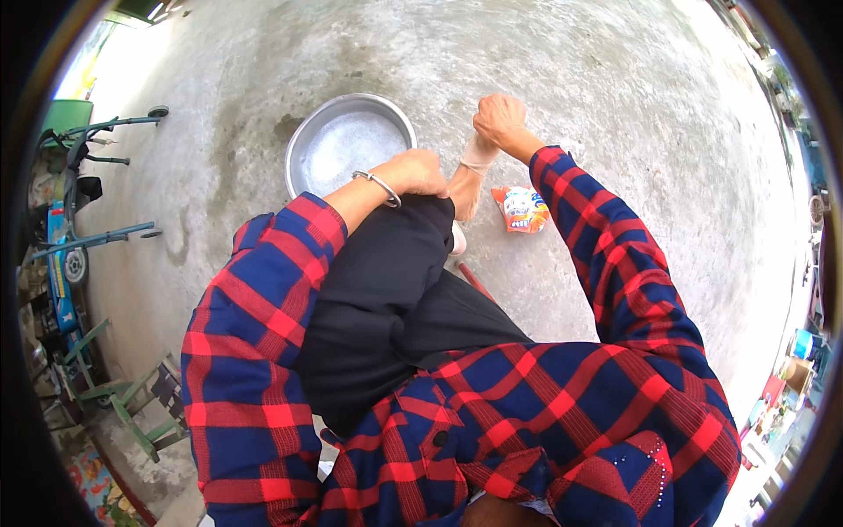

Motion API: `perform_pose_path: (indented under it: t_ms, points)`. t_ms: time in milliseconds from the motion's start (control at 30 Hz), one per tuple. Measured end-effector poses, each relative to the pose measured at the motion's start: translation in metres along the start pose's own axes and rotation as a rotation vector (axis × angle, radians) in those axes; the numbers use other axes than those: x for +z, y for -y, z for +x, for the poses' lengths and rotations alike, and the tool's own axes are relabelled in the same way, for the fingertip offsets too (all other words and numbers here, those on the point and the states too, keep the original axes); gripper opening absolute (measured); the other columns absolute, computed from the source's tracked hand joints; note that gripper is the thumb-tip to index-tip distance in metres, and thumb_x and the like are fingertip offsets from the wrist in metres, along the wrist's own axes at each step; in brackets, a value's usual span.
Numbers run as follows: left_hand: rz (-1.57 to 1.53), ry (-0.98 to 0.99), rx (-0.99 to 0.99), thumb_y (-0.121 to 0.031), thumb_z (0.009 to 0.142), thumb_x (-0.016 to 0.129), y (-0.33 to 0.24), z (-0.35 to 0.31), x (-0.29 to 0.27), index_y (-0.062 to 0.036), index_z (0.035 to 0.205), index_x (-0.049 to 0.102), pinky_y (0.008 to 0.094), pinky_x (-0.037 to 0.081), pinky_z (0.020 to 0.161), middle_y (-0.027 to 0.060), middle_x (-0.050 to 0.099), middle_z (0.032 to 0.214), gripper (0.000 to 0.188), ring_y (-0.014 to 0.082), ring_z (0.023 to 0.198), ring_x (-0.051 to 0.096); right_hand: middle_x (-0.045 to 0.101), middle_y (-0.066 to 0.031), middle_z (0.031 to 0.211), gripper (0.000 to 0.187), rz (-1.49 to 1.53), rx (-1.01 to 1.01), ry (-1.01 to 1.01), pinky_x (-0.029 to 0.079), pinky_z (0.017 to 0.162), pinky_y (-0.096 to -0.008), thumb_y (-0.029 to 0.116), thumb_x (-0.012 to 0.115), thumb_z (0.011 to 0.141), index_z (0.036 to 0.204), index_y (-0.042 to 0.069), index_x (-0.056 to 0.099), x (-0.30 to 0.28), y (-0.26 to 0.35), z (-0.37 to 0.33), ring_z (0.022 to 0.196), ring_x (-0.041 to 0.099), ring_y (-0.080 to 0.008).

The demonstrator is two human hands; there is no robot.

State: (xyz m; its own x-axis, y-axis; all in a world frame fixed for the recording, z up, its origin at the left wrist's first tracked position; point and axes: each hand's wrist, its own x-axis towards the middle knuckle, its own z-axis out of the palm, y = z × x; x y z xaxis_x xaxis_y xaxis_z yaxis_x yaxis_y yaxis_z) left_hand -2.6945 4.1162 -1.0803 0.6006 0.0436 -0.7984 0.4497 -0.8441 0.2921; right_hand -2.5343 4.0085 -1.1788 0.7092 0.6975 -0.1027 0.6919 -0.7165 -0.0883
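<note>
Plaid shirt (pixel 544 395) foremost, right hand (pixel 502 121) grips sock (pixel 479 158) right of metal basin (pixel 303 132), seemingly tugging, wanting steadiness; left hand (pixel 420 173), hold unclear.

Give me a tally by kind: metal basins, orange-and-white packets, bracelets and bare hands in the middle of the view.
Metal basin: 1
Packet: 1
Bracelet: 1
Left hand and right hand: 2
Total: 5
</note>
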Motion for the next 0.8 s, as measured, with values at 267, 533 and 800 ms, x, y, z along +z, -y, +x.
perform_pose_path:
  t_ms: [267, 533, 800]
  points:
    - [0.005, -0.043, -0.013, -0.032, 0.070, 0.073, -0.002, 0.003, -0.001, 0.0010, 0.109, 0.067, 0.0383, 0.051, 0.087, 0.0204, 0.066, 0.112, 0.052, 0.0326, 0.105, 0.064, 0.070, -0.0178, 0.078, 0.021, -0.161, -0.110, -0.012, 0.054, 0.053, -0.0529, 0.019, 0.058, 0.073, 0.076, 0.004, 0.074, -0.001, 0.007, 0.011, 0.069, 0.069, -0.0368]
    - [-0.064, -0.040, -0.047, -0.028, 0.071, 0.073, 0.010, 0.020, 0.007, 0.0003, 0.107, 0.068, 0.0372, 0.052, 0.082, 0.0176, 0.068, 0.108, 0.046, 0.0306, 0.100, 0.066, 0.072, -0.0148, 0.083, 0.021, -0.488, -0.151, 0.223, 0.056, 0.053, -0.0541, 0.020, 0.059, 0.078, 0.082, 0.006, 0.075, -0.002, 0.006, 0.027, 0.075, 0.071, -0.0350]
    - [-0.041, -0.086, 0.057, -0.031, 0.070, 0.073, 0.015, 0.029, 0.013, 0.0038, 0.096, 0.070, 0.0383, 0.051, 0.078, 0.0198, 0.070, 0.091, 0.043, 0.0312, 0.087, 0.068, 0.071, -0.0147, 0.092, 0.023, -0.198, -0.182, 0.135, 0.057, 0.068, -0.0453, 0.019, 0.059, 0.077, 0.089, 0.006, 0.074, -0.011, -0.013, 0.038, 0.086, 0.070, -0.0330]
